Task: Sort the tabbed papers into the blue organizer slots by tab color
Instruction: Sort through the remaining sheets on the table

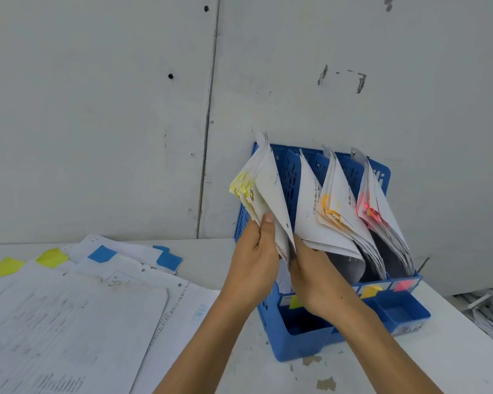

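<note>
A blue organizer (pixel 404 311) stands against the wall with several upright slots. Its leftmost slot holds a bundle of yellow-tabbed papers (pixel 256 189). My left hand (pixel 254 260) grips that bundle from the left, thumb on its front sheet. My right hand (pixel 310 277) holds the bundle's lower right edge, fingers hidden behind the paper. The other slots hold a plain sheet (pixel 308 211), orange-tabbed papers (pixel 336 211) and pink-tabbed papers (pixel 373 211). Coloured labels (pixel 370 291) mark the slot fronts.
Loose papers (pixel 69 317) with yellow tabs (pixel 5 267) and blue tabs (pixel 101 253) lie spread on the white table at the left. A grey wall (pixel 125 109) rises right behind the organizer. More paper lies off the table's right edge (pixel 490 311).
</note>
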